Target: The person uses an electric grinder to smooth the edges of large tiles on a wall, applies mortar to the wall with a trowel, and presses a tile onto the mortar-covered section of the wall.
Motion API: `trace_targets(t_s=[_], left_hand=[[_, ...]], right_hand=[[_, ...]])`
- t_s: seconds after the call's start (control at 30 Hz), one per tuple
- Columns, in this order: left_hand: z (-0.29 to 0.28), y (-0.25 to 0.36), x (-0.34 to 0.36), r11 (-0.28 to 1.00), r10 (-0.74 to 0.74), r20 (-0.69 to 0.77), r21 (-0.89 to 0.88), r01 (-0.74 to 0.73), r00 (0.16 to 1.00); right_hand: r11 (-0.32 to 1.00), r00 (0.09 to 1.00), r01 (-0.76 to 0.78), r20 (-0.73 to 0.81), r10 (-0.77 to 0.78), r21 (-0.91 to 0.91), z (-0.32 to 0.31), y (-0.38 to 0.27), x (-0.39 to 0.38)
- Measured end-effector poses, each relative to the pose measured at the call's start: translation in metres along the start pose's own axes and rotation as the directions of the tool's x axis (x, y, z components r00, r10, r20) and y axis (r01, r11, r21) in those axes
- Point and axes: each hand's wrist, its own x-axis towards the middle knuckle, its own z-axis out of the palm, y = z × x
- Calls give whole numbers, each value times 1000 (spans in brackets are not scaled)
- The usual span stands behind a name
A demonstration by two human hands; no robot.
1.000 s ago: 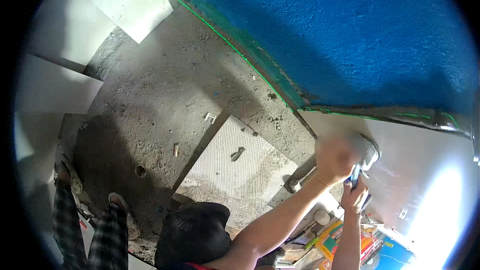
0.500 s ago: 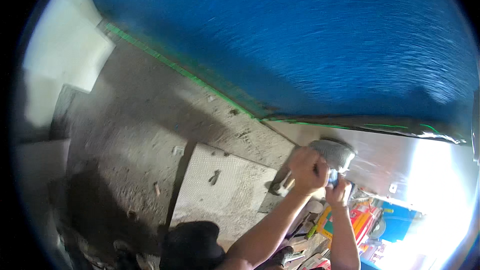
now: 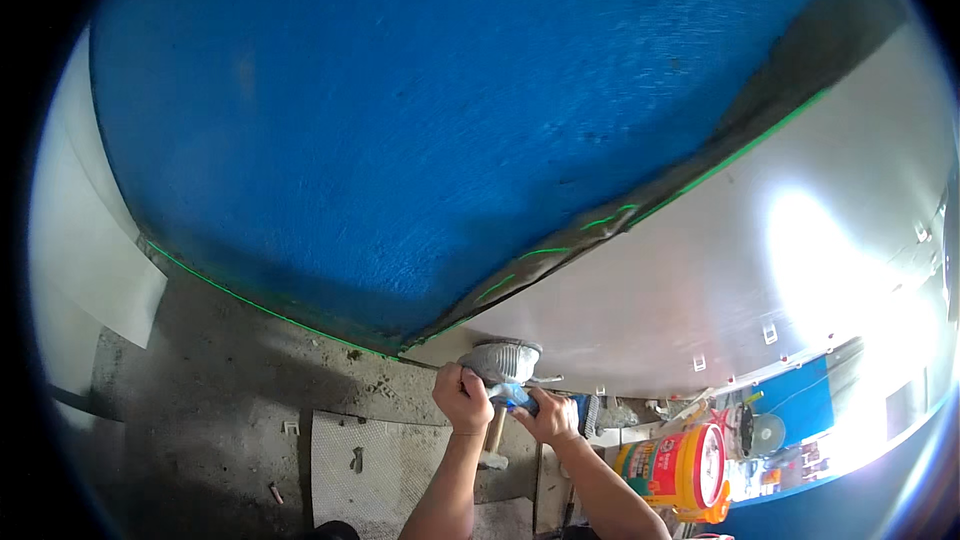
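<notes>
My left hand (image 3: 462, 400) is closed around the front of a grey, ribbed power tool (image 3: 505, 362) with a blue-and-grey handle, at lower centre. My right hand (image 3: 547, 415) grips that tool's blue handle just to the right. The tool's round head rests on a large pale glossy tile (image 3: 690, 270), near its lower edge, where it borders a dark mortar strip (image 3: 560, 252) and the blue coated surface (image 3: 420, 120). Thin green laser lines run along these borders. A wooden-handled mallet (image 3: 492, 450) lies below the tool, partly hidden by my hands.
Dusty concrete floor (image 3: 230, 370) with debris and an upturned textured tile (image 3: 360, 470) lies at lower left. Pale tiles (image 3: 100, 270) stand at the left edge. A yellow and red bucket (image 3: 670, 470), a blue sheet (image 3: 795, 410) and scattered tools crowd the lower right. Bright glare covers part of the right side.
The view has swung upward and right, showing more blue surface and tile. Both hands and the tool now appear lower and further left in the picture, still gripped together.
</notes>
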Motion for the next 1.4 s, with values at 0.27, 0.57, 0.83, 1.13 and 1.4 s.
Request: trace_targets(t_s=[0.27, 0.57, 0.83, 1.13, 1.4], left_hand=[[-5, 20, 13, 964, 150, 188, 191, -186, 971], [-12, 15, 16, 947, 170, 184, 242, -212, 968], [-7, 40, 39, 919, 106, 387, 314, -239, 916], [-3, 17, 4, 981, 11, 244, 183, -57, 970], [-1, 0, 5, 739, 467, 429, 291, -608, 773]], right_hand=[[983, 935, 182, -312, -166, 23, 26, 15, 2], [964, 959, 113, -280, -43, 239, 17, -4, 4], [957, 988, 84, -151, -43, 277, -1, 5, 15], [984, 972, 94, -228, -58, 152, 17, 9, 2], [942, 978, 86, -210, -16, 325, 45, 12, 5]])
